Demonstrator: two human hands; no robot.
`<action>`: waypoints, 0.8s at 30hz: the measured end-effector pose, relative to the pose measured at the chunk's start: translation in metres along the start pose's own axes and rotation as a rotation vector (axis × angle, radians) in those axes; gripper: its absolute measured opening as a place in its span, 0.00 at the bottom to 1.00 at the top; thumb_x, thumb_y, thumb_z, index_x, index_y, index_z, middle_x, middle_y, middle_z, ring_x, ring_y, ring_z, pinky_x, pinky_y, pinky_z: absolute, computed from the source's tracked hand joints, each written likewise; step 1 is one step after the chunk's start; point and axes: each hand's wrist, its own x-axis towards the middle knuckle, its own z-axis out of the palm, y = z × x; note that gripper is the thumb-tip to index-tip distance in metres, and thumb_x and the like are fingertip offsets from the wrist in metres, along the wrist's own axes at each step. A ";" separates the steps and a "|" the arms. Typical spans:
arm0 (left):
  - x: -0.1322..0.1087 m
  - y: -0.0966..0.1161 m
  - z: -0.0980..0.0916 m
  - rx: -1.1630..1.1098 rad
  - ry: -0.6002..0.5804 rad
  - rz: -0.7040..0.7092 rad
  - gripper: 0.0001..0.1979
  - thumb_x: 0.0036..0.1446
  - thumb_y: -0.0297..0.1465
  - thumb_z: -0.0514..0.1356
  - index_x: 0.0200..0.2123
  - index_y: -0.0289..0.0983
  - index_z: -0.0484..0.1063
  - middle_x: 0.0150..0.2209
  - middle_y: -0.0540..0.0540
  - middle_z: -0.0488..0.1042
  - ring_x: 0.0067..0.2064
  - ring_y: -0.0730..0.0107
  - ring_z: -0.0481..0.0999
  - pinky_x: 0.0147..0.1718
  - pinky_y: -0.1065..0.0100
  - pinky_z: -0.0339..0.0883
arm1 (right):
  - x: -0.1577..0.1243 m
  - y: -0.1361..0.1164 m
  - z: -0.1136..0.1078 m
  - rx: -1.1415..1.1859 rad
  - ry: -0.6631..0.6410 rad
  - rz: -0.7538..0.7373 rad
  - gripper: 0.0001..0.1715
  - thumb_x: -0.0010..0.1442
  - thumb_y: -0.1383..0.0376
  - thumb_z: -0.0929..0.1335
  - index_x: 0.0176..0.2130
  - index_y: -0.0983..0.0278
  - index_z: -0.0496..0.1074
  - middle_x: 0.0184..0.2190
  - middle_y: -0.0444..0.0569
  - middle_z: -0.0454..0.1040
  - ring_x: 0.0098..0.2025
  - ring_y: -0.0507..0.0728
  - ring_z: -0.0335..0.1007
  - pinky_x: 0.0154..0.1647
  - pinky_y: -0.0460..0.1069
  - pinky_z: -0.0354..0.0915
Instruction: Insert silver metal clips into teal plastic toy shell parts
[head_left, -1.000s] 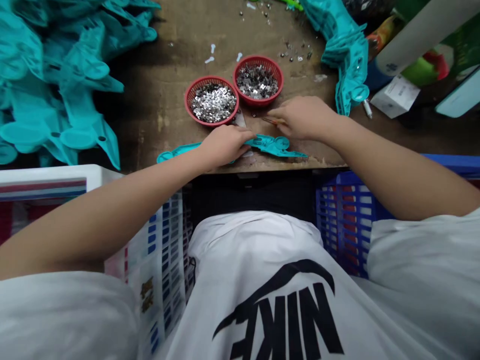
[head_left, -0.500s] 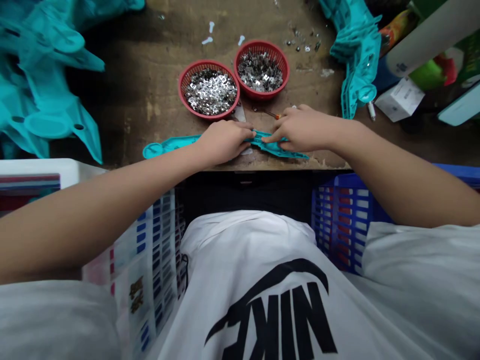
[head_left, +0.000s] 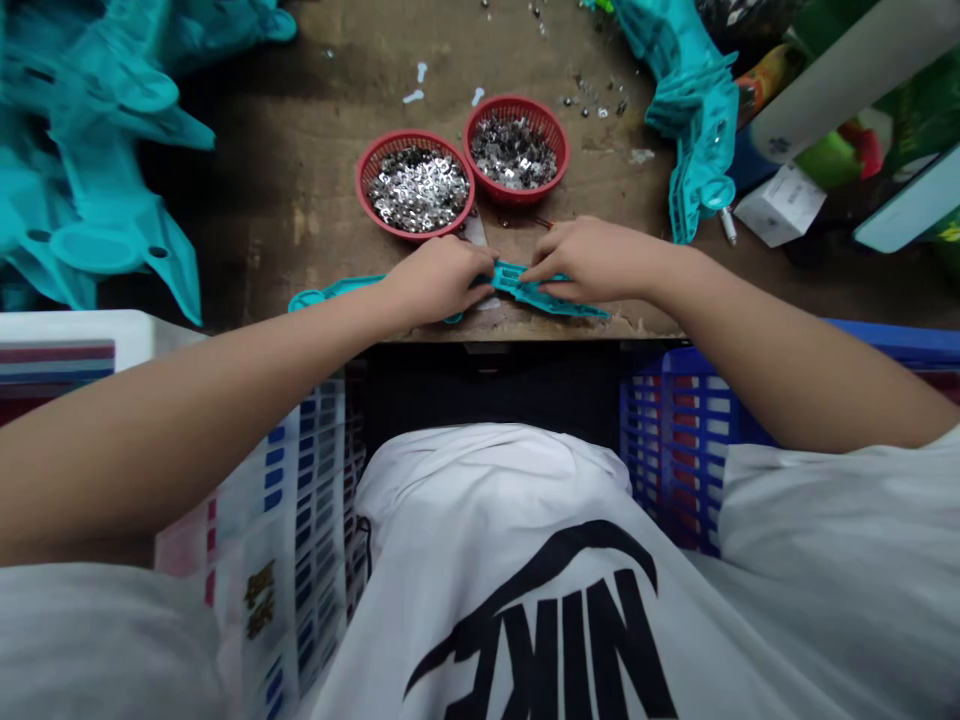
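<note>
A long, narrow turquoise plastic part (head_left: 517,283) lies along the front edge of the wooden table. My left hand (head_left: 439,280) is closed over its middle, thumb and fingers gripping it and hiding a stretch of it. At the part's right half, my right hand (head_left: 589,262) is closed, with index finger and thumb pressed to the surface. Whether a tiny piece sits under those fingertips I cannot make out. Just beyond the right knuckles shows a thin tool with an orange end (head_left: 546,223), partly hidden by the hand.
Two red baskets (head_left: 415,236) (head_left: 517,196) of small shiny metal clips stand behind my hands. Turquoise parts pile up at left (head_left: 112,200) and right (head_left: 694,130). A white box (head_left: 780,205) sits at right. Plastic crates, white (head_left: 315,500) and blue (head_left: 667,430), flank my lap.
My right fingertips have shifted slightly on the turquoise part, and less of the orange-ended tool shows. The left hand keeps its grip. The whole view has moved a little.
</note>
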 end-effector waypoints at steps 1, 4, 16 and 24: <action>0.000 0.001 -0.003 0.010 -0.021 -0.008 0.18 0.80 0.36 0.65 0.63 0.40 0.93 0.60 0.37 0.94 0.65 0.39 0.93 0.73 0.40 0.84 | 0.001 -0.004 -0.001 -0.025 -0.016 0.012 0.26 0.90 0.53 0.69 0.71 0.52 0.93 0.61 0.53 0.93 0.65 0.71 0.82 0.66 0.65 0.72; 0.000 0.006 -0.010 0.057 -0.072 -0.039 0.19 0.81 0.36 0.64 0.63 0.37 0.91 0.60 0.34 0.94 0.64 0.36 0.94 0.70 0.40 0.86 | 0.003 -0.019 -0.012 -0.096 -0.075 0.070 0.26 0.90 0.53 0.69 0.71 0.53 0.93 0.62 0.55 0.93 0.67 0.73 0.78 0.68 0.67 0.69; 0.000 0.001 0.003 0.013 -0.027 0.018 0.23 0.83 0.35 0.62 0.67 0.41 0.95 0.72 0.32 0.91 0.70 0.35 0.94 0.74 0.42 0.88 | 0.014 -0.053 -0.035 -0.098 -0.162 0.206 0.28 0.90 0.57 0.69 0.76 0.59 0.89 0.73 0.64 0.88 0.71 0.76 0.83 0.64 0.64 0.71; 0.002 0.020 -0.021 0.168 -0.168 0.025 0.28 0.83 0.33 0.58 0.75 0.39 0.91 0.78 0.32 0.87 0.74 0.38 0.92 0.75 0.45 0.87 | 0.024 -0.051 -0.007 0.018 -0.127 0.253 0.49 0.72 0.59 0.83 0.82 0.67 0.72 0.76 0.72 0.84 0.75 0.79 0.85 0.72 0.67 0.80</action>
